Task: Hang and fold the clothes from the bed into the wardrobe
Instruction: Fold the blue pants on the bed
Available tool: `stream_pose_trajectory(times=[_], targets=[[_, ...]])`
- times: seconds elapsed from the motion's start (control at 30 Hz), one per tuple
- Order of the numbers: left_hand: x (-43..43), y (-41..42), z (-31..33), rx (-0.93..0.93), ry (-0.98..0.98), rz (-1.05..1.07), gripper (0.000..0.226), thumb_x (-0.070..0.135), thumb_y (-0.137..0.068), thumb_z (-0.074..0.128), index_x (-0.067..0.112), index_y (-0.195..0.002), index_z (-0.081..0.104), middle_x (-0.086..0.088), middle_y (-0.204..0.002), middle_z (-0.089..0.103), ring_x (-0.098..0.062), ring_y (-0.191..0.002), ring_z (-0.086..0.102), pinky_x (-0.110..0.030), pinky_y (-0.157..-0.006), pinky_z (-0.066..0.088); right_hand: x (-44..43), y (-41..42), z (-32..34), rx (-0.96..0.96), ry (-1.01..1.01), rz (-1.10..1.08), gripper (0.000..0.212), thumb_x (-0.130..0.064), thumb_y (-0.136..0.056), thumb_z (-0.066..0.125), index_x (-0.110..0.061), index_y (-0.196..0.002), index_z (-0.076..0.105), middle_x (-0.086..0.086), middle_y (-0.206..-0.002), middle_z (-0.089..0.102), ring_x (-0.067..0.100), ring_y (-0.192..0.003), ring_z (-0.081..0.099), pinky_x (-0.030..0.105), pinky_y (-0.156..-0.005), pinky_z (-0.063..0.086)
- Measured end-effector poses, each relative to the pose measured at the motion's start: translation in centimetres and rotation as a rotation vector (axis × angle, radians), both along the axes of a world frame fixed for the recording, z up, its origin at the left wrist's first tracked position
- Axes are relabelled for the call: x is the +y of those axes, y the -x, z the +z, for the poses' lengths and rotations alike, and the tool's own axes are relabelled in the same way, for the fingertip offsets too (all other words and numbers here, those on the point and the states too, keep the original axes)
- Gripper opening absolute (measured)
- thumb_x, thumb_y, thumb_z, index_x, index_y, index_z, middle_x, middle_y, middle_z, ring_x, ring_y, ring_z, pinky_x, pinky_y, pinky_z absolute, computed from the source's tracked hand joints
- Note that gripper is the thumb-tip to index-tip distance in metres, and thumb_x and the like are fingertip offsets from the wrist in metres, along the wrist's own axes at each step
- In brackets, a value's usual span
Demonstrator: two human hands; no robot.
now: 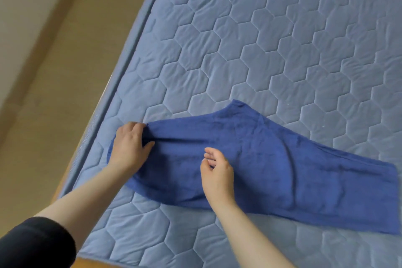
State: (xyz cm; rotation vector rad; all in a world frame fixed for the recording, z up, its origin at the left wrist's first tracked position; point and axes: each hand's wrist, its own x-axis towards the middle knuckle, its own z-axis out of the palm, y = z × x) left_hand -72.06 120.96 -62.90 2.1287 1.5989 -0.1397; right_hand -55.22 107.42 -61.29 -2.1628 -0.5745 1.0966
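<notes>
Folding stage: gripping the waist end of the blue trousers (282,159), lying flat on the bed (261,39) near its edge, with the left hand (130,148). Hovering the right hand (217,172) over the middle, grip loose and empty. Likely needing next a hold on the leg end, bringing it across to the waist.

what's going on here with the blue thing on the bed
A person is working on a long dark blue cloth garment that lies spread on a light blue hexagon-quilted mattress. The left hand grips the garment's end near the mattress edge, thumb on top. The right hand is over the garment's middle, fingers loosely curled, seemingly holding nothing. No wardrobe is in view.
</notes>
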Motion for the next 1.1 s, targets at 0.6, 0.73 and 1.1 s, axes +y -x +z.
stream_pose_trajectory(times=[0.6, 0.73, 1.1], targets=[[-0.4, 4.2, 2.6, -0.672, 0.722, 0.77, 0.055, 0.034, -0.056, 0.08, 0.009, -0.103, 0.066, -0.007, -0.088, 0.075, -0.023, -0.083, 0.073, -0.035, -0.073, 0.059, 1.5, 2.7, -0.5, 0.11, 0.146, -0.013, 0.052, -0.015, -0.095, 0.052, -0.015, -0.145, 0.039, 0.004, -0.144, 0.047, 0.016, -0.128, 0.049, 0.026, -0.104, 0.038], [-2.5, 0.8, 5.1, -0.737, 0.714, 0.656, 0.042, 0.027, -0.064, 0.08, 0.005, -0.096, 0.065, -0.01, -0.088, 0.075, -0.02, -0.077, 0.072, -0.032, -0.069, 0.059, -0.6, 0.4, 1.5, 0.094, 0.104, -0.062, 0.045, -0.015, -0.096, 0.049, -0.019, -0.14, 0.044, 0.0, -0.138, 0.052, 0.011, -0.117, 0.053, 0.024, -0.096, 0.04], [-9.1, -13.9, 7.5, -0.711, 0.746, 0.566, 0.038, 0.023, -0.068, 0.078, 0.008, -0.099, 0.063, -0.014, -0.096, 0.071, -0.028, -0.089, 0.069, -0.042, -0.085, 0.056, -10.9, -11.4, 4.7, -0.1, 0.129, -0.045, 0.039, -0.01, -0.095, 0.051, -0.013, -0.134, 0.05, 0.005, -0.129, 0.058, 0.014, -0.101, 0.058, 0.025, -0.089, 0.043]])
